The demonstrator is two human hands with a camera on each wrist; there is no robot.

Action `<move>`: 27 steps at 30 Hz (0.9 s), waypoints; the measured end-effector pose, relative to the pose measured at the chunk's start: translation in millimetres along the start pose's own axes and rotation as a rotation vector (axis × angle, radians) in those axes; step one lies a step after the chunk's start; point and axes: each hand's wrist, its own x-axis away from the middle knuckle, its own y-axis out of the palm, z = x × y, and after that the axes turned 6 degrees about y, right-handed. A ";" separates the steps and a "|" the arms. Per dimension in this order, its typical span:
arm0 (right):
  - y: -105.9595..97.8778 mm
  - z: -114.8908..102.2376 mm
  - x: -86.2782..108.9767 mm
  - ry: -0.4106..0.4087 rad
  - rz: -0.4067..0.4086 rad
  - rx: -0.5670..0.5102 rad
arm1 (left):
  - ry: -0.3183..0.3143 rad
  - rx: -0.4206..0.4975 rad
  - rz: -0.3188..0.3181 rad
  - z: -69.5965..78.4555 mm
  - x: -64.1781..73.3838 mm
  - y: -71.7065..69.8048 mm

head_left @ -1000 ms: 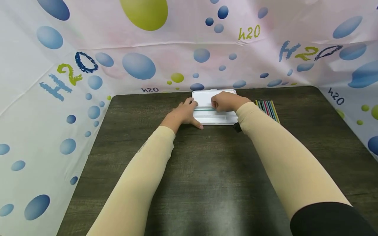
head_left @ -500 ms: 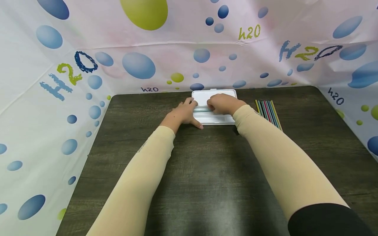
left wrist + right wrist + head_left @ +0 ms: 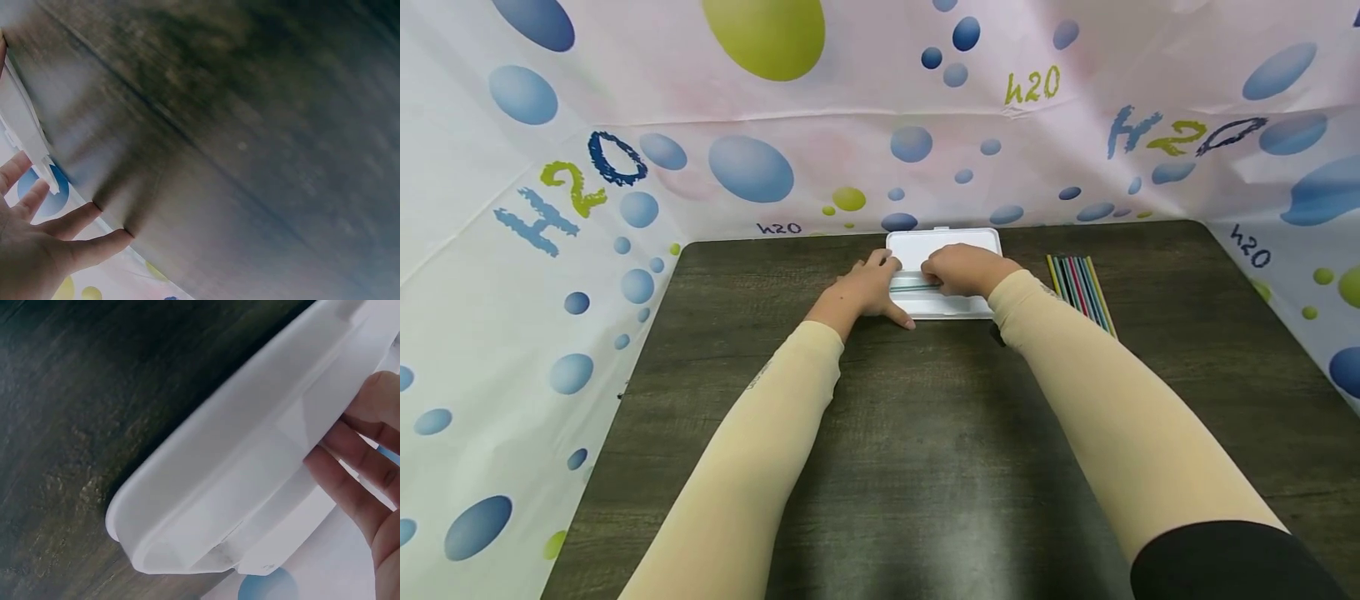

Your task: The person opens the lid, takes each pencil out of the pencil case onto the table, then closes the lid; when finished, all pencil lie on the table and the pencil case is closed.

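Note:
A white pencil case [image 3: 910, 306] lies unfolded near the table's back edge, its lid tilted back. My left hand [image 3: 867, 286] rests at its left end with fingers spread; in the left wrist view the fingers [image 3: 75, 220] are straight and partly over the case. My right hand [image 3: 967, 269] reaches into the case, with curled fingers pinching the right end of a dark teal pencil [image 3: 913, 288]. The right wrist view shows those fingers [image 3: 340, 478] bent down inside the white case wall [image 3: 206, 462]; the pencil is hidden there.
Several coloured pencils [image 3: 1081, 287] lie side by side on the dark wooden table [image 3: 910, 433], right of the case. A small black thing [image 3: 997, 334] shows beside the right wrist. A white sheet with blue and green bubbles [image 3: 850, 125] hangs behind the table.
My right hand has moved left and slightly toward me in the case, and the teal pencil has shifted the same way. My left hand has stayed in place.

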 end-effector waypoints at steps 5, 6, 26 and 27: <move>-0.2 -0.9 -0.1 -0.012 -0.007 0.010 | 0.001 0.000 -0.002 -0.2 -0.4 0.2; -0.5 -1.0 0.0 -0.012 -0.009 0.009 | 0.001 0.000 -0.001 -0.1 -0.5 0.1; -1.7 -0.4 3.3 -0.012 0.013 -0.001 | -0.005 -0.016 -0.013 1.1 -1.5 -1.4; -2.7 -0.7 3.2 -0.010 0.012 0.000 | -0.006 -0.018 -0.013 1.0 -1.5 -1.6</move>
